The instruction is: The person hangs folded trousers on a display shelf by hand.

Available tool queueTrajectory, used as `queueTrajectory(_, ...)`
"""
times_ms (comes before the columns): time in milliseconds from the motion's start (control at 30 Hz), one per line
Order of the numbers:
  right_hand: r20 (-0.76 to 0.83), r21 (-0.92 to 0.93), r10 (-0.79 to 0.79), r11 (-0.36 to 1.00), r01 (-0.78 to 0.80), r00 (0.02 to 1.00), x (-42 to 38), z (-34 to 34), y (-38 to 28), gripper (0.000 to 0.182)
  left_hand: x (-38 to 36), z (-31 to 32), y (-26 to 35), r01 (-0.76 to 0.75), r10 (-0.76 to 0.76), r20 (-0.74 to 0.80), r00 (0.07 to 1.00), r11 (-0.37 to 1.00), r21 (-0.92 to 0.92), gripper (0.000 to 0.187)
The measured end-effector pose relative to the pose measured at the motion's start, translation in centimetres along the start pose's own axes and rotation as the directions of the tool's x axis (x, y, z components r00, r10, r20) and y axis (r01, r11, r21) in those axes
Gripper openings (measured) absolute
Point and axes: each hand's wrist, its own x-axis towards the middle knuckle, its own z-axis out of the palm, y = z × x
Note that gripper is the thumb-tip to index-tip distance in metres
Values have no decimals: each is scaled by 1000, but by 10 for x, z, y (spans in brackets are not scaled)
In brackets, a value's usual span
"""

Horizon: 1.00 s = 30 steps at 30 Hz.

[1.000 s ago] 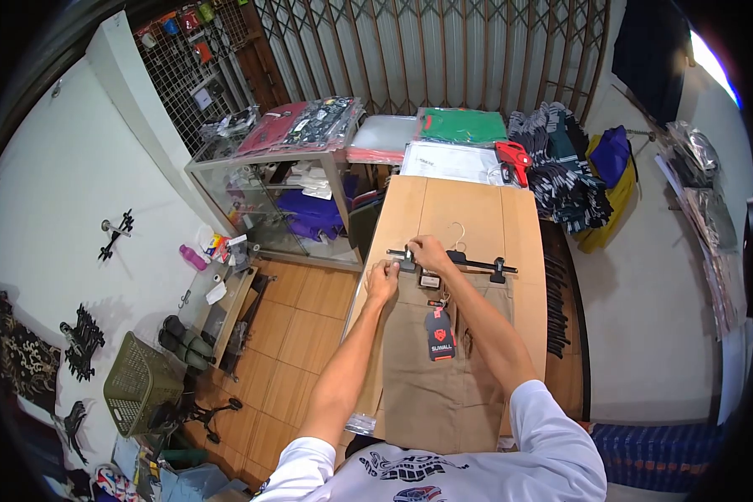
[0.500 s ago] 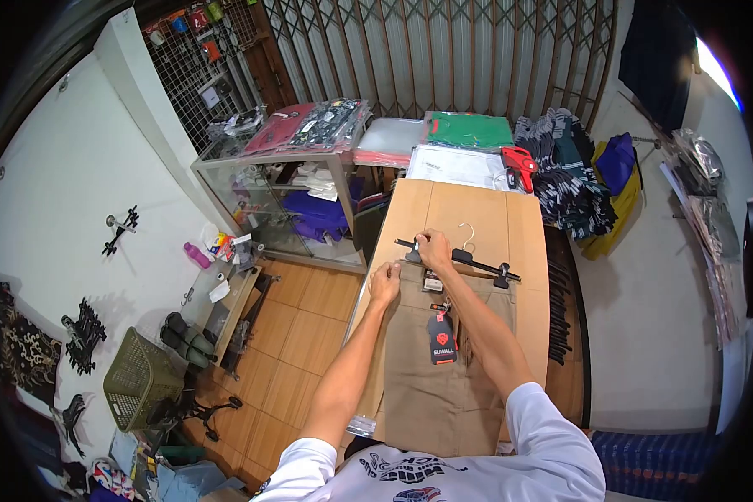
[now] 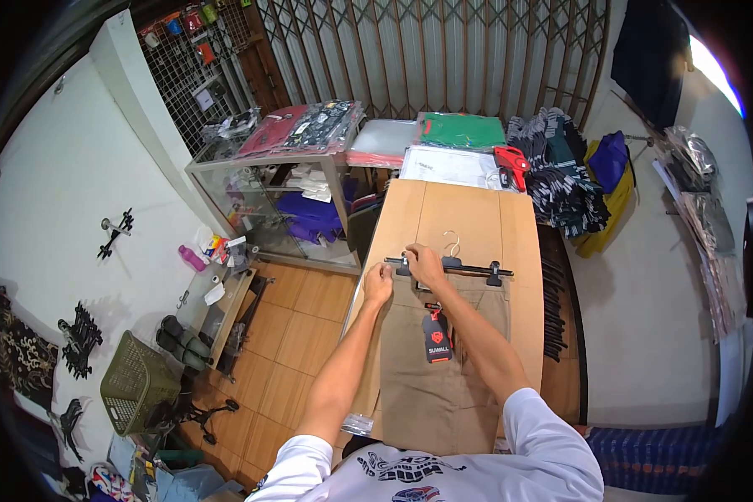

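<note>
A khaki garment (image 3: 448, 368) lies flat on a long wooden table (image 3: 468, 213), its waistband toward the far end. A dark hang tag (image 3: 436, 339) rests on it. A black clip hanger (image 3: 468, 267) with a metal hook lies across the waistband. My left hand (image 3: 378, 283) pinches the waistband's left corner by the hanger's left clip. My right hand (image 3: 424, 263) grips the hanger bar just right of that clip. The right clip (image 3: 495, 274) sits free at the garment's other corner.
Folded packaged clothes (image 3: 460, 130) and a red tag gun (image 3: 510, 161) sit at the table's far end. A glass display case (image 3: 276, 188) stands to the left, stacked dark garments (image 3: 569, 180) to the right. A green basket (image 3: 134, 385) rests on the floor.
The hanger, tilted half a second ago, now lies level across the waistband. My right hand slid slightly left along the bar; my left hand stays at the left corner.
</note>
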Motion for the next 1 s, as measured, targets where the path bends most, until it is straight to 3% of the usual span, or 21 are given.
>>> queueTrajectory(33,-25,85,-35,996,37,999,-5,-2,0,24,-1,1,-1,-3,3,4,1000,1000,-1,22)
queueTrajectory(133,-169,75,-138,985,152,976,-25,-17,8,28,-3,3,0,-37,36,-43,998,999,-24,18)
queueTrajectory(233,-307,-34,-125,992,120,943,-56,-52,16,32,-5,2,5,-13,4,-81,997,994,-107,12)
queueTrajectory(400,-555,-321,-94,941,-108,827,-110,-120,45,42,-9,-3,13,8,-14,-38,999,990,-144,22)
queueTrajectory(467,-664,-260,121,887,-380,738,-127,-134,62,47,-11,-5,17,-55,50,-64,997,996,-65,26)
queueTrajectory(500,-586,-190,278,866,-463,761,-132,-141,70,52,-13,-8,18,-56,55,-25,998,997,-44,33)
queueTrajectory(533,-596,-186,285,860,-475,750,-135,-145,73,52,-13,-8,18,-63,62,-11,998,997,-47,33)
queueTrajectory(600,-428,-77,374,892,-446,823,-136,-152,78,56,-14,-9,16,-105,104,-30,994,994,-39,38)
queueTrajectory(667,-432,-93,400,872,-481,809,-130,-153,87,57,-15,-11,19,-142,142,0,990,990,-22,43)
queueTrajectory(733,-310,-42,474,859,-511,824,-123,-155,87,55,-16,-12,25,-102,103,-33,994,994,39,43)
queueTrajectory(800,-338,-43,479,852,-522,810,-125,-148,90,49,-17,-8,34,-147,152,-48,987,985,87,42)
queueTrajectory(867,-491,-142,296,901,-410,819,-132,-138,87,45,-24,-9,66,-390,405,-90,910,909,149,41)
queueTrajectory(900,-492,-93,296,917,-387,819,-135,-137,84,41,-24,1,81,-385,386,-89,918,923,27,35)
queueTrajectory(933,-501,-87,301,915,-393,812,-134,-137,84,41,-23,11,95,-393,394,-80,916,919,24,35)
queueTrajectory(1000,-473,29,296,947,-321,830,-136,-138,84,41,-19,30,121,-419,435,165,885,899,-123,31)
